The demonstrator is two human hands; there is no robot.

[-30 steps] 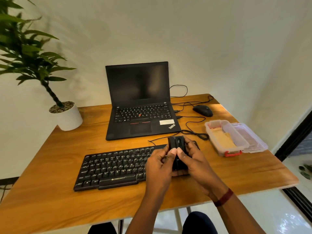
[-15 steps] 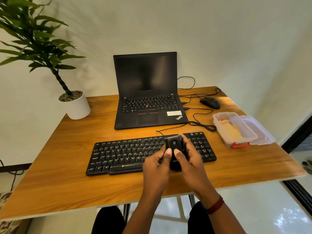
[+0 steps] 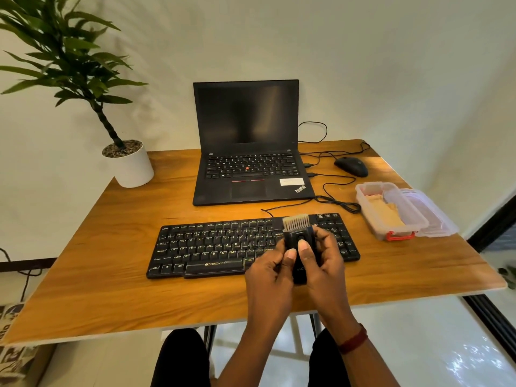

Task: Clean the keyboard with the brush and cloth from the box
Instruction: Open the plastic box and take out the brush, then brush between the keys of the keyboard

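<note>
While hands (image 3: 296, 263) grip brush (image 3: 297, 241), keyboard (image 3: 223, 247) reads ZEBRONICS.

The hands (image 3: 298, 263) hide part of the keyboard (image 3: 223, 247) and brush (image 3: 297, 247).

Black brush (image 3: 298, 244) upright with pale bristles out, above black keyboard (image 3: 223, 244), tan cloth (image 3: 386, 216) in clear box (image 3: 371, 216)

left hand (image 3: 269, 270), right hand (image 3: 324, 263), fingers curled, thumbs forward
</note>
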